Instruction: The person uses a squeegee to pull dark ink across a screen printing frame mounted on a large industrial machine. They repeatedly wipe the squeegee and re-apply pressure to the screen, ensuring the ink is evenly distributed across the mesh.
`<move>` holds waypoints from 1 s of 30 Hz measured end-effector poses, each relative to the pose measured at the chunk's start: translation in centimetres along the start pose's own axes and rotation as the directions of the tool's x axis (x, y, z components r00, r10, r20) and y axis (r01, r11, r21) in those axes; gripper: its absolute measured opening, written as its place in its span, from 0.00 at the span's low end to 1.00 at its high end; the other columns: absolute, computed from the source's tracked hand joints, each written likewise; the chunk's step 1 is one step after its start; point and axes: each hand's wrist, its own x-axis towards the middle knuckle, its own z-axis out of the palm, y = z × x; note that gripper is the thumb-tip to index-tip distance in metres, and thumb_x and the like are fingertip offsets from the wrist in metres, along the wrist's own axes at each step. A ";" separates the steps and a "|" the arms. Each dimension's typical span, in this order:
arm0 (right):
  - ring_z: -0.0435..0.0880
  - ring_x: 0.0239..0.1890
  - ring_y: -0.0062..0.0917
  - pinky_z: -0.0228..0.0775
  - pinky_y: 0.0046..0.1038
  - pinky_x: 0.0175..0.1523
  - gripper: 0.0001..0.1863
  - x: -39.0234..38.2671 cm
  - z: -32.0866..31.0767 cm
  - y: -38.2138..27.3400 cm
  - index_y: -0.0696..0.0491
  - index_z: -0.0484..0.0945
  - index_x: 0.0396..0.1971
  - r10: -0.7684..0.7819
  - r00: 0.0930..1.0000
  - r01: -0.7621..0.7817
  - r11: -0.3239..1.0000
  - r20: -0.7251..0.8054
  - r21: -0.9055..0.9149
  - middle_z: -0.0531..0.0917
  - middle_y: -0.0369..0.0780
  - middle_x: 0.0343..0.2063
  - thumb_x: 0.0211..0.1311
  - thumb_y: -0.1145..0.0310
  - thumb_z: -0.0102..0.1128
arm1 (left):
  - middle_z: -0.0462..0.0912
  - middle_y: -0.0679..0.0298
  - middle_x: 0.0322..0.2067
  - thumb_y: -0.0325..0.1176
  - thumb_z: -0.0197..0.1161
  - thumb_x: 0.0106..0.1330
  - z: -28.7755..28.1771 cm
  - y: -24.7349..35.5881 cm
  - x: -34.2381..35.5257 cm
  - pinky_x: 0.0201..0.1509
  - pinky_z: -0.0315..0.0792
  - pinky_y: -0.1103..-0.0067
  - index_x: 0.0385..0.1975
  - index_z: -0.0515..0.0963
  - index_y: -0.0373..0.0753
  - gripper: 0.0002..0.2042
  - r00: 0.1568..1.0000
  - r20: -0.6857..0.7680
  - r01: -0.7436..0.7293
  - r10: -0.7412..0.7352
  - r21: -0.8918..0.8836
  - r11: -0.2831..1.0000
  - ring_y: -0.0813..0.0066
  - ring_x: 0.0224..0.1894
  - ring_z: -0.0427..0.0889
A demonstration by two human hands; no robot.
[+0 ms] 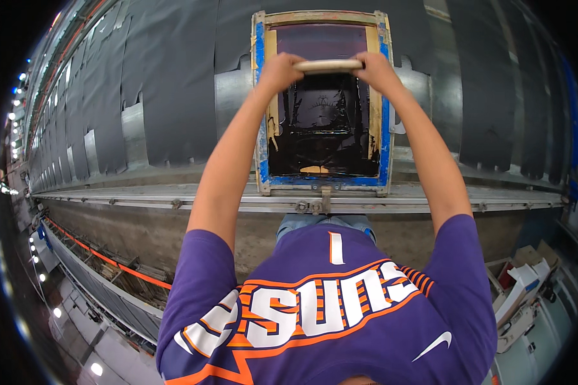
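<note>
A pale-handled squeegee (329,66) lies crosswise near the far end of a screen-printing frame (384,163). My left hand (280,72) is closed around its left end, and my right hand (376,70) grips the right end. Blue tape and tan strips line the frame's inner sides. Wet black ink (321,151) covers much of the mesh between my hands and the near edge, thickest toward the bottom. A fine line design shows faintly in the middle. The squeegee's blade is mostly hidden under the handle.
Dark fabric pieces (180,77) lie side by side along the long table, with shiny strips between them. A metal rail (225,204) runs along its near edge, below the frame. Boxes (523,282) stand at the lower right; an orange strip (109,253) runs at the lower left.
</note>
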 end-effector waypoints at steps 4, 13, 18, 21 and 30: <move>0.86 0.41 0.45 0.78 0.38 0.50 0.15 0.3 0.8 1.1 0.50 0.87 0.44 0.065 0.990 -0.055 0.995 -0.126 0.084 0.88 0.47 0.36 0.54 0.67 0.69 | 0.89 0.57 0.35 0.32 0.71 0.52 -0.4 1.6 1.5 0.48 0.80 0.68 0.45 0.88 0.53 0.18 1.000 -0.013 -0.007 0.007 0.018 1.000 0.57 0.40 0.87; 0.79 0.54 0.43 0.72 0.38 0.63 0.25 -19.7 8.1 -3.7 0.56 0.82 0.47 0.026 0.983 -0.004 0.993 -0.181 0.120 0.83 0.47 0.48 0.43 0.84 0.66 | 0.87 0.65 0.40 0.22 0.68 0.47 7.6 2.3 -16.5 0.50 0.77 0.67 0.42 0.88 0.49 0.20 0.982 -0.078 -0.170 0.174 0.062 0.984 0.59 0.43 0.83; 0.78 0.58 0.37 0.71 0.35 0.62 0.27 -21.7 3.6 -5.8 0.57 0.81 0.50 -0.034 0.993 -0.004 0.948 0.113 0.317 0.81 0.43 0.53 0.47 0.70 0.77 | 0.87 0.65 0.44 0.19 0.66 0.45 8.6 3.0 -22.4 0.53 0.75 0.68 0.41 0.87 0.44 0.20 0.964 -0.146 -0.226 0.224 0.002 0.974 0.62 0.48 0.82; 0.80 0.51 0.34 0.74 0.33 0.54 0.28 -17.6 3.6 4.3 0.56 0.78 0.56 0.409 0.849 -0.219 0.848 -0.333 0.483 0.80 0.49 0.50 0.56 0.62 0.74 | 0.86 0.65 0.46 0.20 0.66 0.45 9.1 3.1 -22.5 0.55 0.74 0.67 0.40 0.84 0.42 0.19 0.952 -0.203 -0.238 0.230 -0.017 0.971 0.61 0.51 0.81; 0.85 0.32 0.30 0.75 0.32 0.41 0.13 -9.5 4.2 10.5 0.50 0.86 0.45 0.418 0.761 -0.294 0.904 -0.497 0.310 0.86 0.41 0.29 0.67 0.59 0.63 | 0.82 0.68 0.50 0.20 0.67 0.47 10.5 2.5 -25.2 0.56 0.70 0.69 0.46 0.82 0.45 0.23 0.952 -0.216 -0.222 0.218 0.005 0.975 0.64 0.55 0.77</move>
